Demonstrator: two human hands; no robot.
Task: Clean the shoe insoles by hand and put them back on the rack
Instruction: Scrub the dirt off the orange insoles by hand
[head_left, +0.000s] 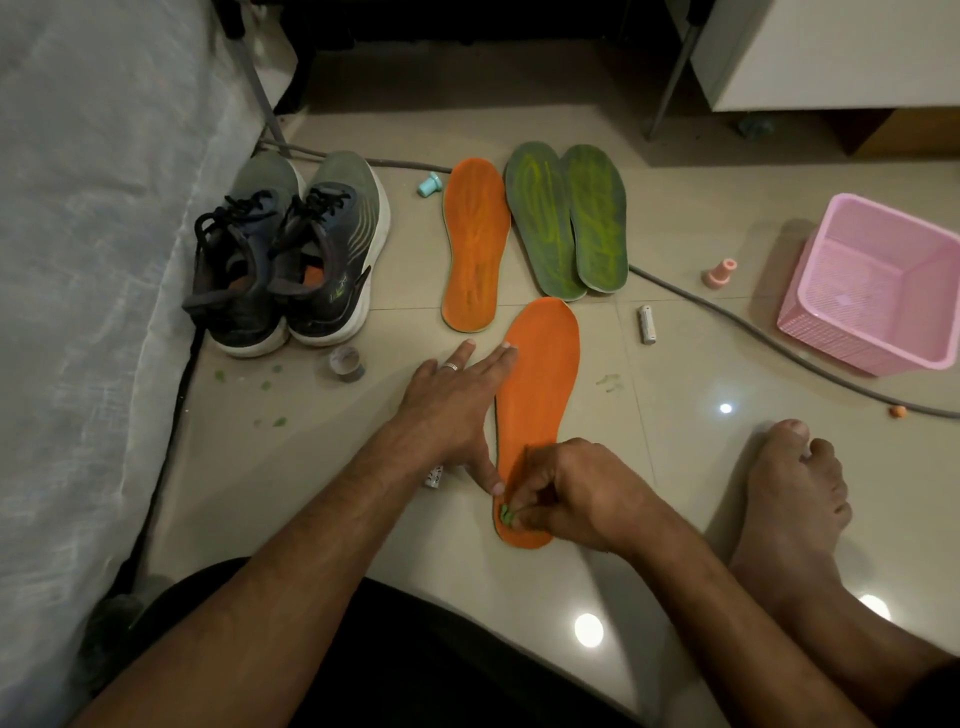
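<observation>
Cleaning step: the person sits on the tiled floor (675, 364) with the near orange insole (540, 395) lying lengthwise at centre frame, heel end toward the lower edge.
Left hand: the left hand (452, 400) lies flat with straight fingers, fingertips on the insole's left edge and the thumb reaching down to its heel, pinning it to the floor.
Right hand: the right hand (566, 493) has its fingers curled tight, pinching a small green piece (506, 515) against the heel (what the piece is, I cannot tell).
Other insoles: a second orange insole (475, 244) lies flat above centre, and the two green insoles (566, 218) overlap just right of it; all are on the floor, with no rack in view.
Shoes: a pair of grey-green sneakers (291, 254) stands at left beside the bed cover (93, 260).
Loose items: a roll of tape (347, 362), a white battery (646, 324), a teal cap (430, 184), a pink cap (721, 273) and a pink basket (878, 286) at the right edge.
Risk, slipping: the glossy tile could let the insole skate if the flat hand eases off while the other scrubs.
Risk, surface: hard rubbing on one spot may, I judge, scuff the foam.
Risk, mess: green flecks at lower left could get picked up again by a cleaned insole.
Writing: a small logo on one sneaker's heel and print on the battery are too small to read.
</observation>
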